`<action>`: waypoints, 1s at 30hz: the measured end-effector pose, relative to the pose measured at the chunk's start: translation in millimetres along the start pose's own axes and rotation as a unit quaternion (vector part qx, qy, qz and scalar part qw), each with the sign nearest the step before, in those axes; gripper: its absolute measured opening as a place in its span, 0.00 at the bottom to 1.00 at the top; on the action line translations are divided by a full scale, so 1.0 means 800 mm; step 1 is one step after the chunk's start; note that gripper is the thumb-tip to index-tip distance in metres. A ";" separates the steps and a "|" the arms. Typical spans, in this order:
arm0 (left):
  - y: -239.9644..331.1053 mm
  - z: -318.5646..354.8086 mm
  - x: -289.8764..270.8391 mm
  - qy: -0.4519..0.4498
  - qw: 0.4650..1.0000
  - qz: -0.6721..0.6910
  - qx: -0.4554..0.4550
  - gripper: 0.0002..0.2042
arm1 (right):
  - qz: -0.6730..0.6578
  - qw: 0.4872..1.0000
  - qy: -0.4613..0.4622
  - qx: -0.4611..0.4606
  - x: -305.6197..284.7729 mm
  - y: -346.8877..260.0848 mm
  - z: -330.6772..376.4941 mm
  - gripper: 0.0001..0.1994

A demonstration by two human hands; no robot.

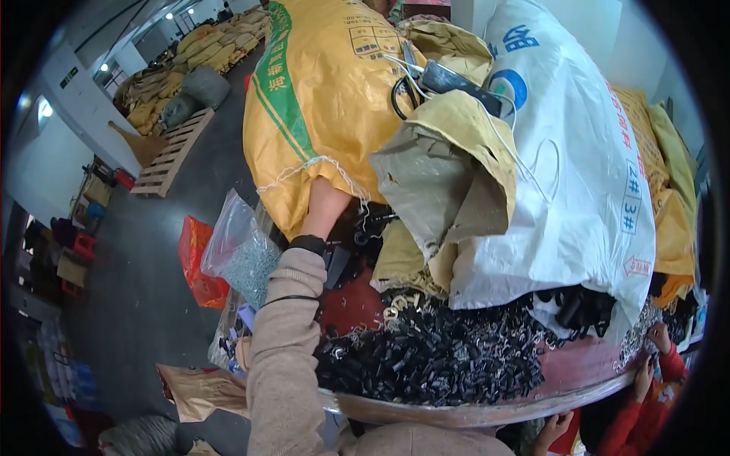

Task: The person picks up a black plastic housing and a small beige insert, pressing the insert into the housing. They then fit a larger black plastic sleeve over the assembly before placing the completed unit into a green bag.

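My left hand (327,207) reaches into the mouth of a big yellow woven sack (346,114) with a green stripe. Its fingers are hidden inside the sack, so I cannot see what they touch. Loose white stitching thread (334,163) trails across the sack's opening, just above my wrist. A beige sleeve and a dark band cover the forearm. Below the sack, a heap of small black plastic parts (433,353) lies on the reddish tabletop (351,304). My right hand is not in view.
A white woven sack (563,190) and a folded tan paper sack (449,167) crowd the table, a black power strip (460,85) above them. A clear bag of small greyish pieces (255,266) hangs at the left edge. Other people's hands (645,372) are at the right.
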State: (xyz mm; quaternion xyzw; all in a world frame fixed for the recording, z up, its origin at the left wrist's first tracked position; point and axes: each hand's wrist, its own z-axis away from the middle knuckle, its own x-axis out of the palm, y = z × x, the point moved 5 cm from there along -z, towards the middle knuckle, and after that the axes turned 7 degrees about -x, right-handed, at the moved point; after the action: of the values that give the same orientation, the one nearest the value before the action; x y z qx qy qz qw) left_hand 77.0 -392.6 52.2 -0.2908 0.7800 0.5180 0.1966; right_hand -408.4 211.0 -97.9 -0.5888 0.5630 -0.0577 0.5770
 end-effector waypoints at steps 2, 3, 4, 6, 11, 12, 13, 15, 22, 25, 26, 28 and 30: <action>-0.013 -0.016 0.025 -0.038 0.998 -0.055 -0.001 0.19 | 0.175 0.980 0.001 -0.098 -0.003 0.023 0.005 0.10; -0.021 -0.022 0.044 -0.082 0.990 -0.111 -0.004 0.22 | -0.073 0.995 0.049 0.054 -0.006 0.059 0.011 0.07; -0.022 -0.024 0.052 -0.123 0.977 -0.175 -0.006 0.25 | -0.079 0.994 0.050 0.052 0.013 0.025 -0.011 0.07; -0.021 -0.034 0.054 -0.119 0.979 -0.169 -0.006 0.25 | -0.086 0.994 0.053 0.044 0.046 -0.028 -0.041 0.07; -0.013 -0.095 0.029 -0.126 0.984 -0.128 -0.018 0.25 | -0.097 0.993 0.061 0.028 0.155 -0.210 -0.078 0.07; -0.014 -0.103 0.038 -0.131 0.985 -0.107 -0.016 0.25 | -0.090 0.993 0.073 0.021 0.151 -0.193 -0.081 0.07; -0.018 -0.103 0.032 -0.134 0.986 -0.094 -0.017 0.25 | -0.089 0.993 0.078 0.016 0.127 -0.142 -0.089 0.07; -0.006 -0.098 0.032 -0.139 0.987 -0.076 -0.021 0.25 | -0.091 0.992 0.082 0.010 0.038 0.036 -0.107 0.07; -0.040 -0.039 0.023 -0.155 0.987 0.020 -0.029 0.24 | -0.079 0.990 0.113 -0.033 -0.201 0.366 -0.153 0.07; -0.014 -0.014 0.016 -0.156 0.987 0.020 -0.036 0.24 | -0.105 0.988 0.106 -0.031 -0.147 0.357 -0.140 0.07; -0.020 -0.001 0.014 -0.155 0.987 0.031 -0.036 0.24 | -0.108 0.987 0.109 -0.038 -0.125 0.337 -0.136 0.07; -0.039 0.049 0.024 -0.164 0.984 0.058 -0.036 0.25 | -0.103 0.986 0.119 -0.047 -0.086 0.275 -0.118 0.08; -0.027 0.069 0.002 -0.162 0.984 0.058 -0.053 0.25 | -0.106 0.988 0.104 -0.051 -0.025 0.168 -0.101 0.08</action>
State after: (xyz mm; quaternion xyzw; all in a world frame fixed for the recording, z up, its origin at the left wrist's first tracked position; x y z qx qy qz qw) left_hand 90.2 -348.3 14.7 -0.1669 0.7247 0.6098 0.2741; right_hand -553.6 216.5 -159.6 -0.6647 0.5566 -0.1503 0.4752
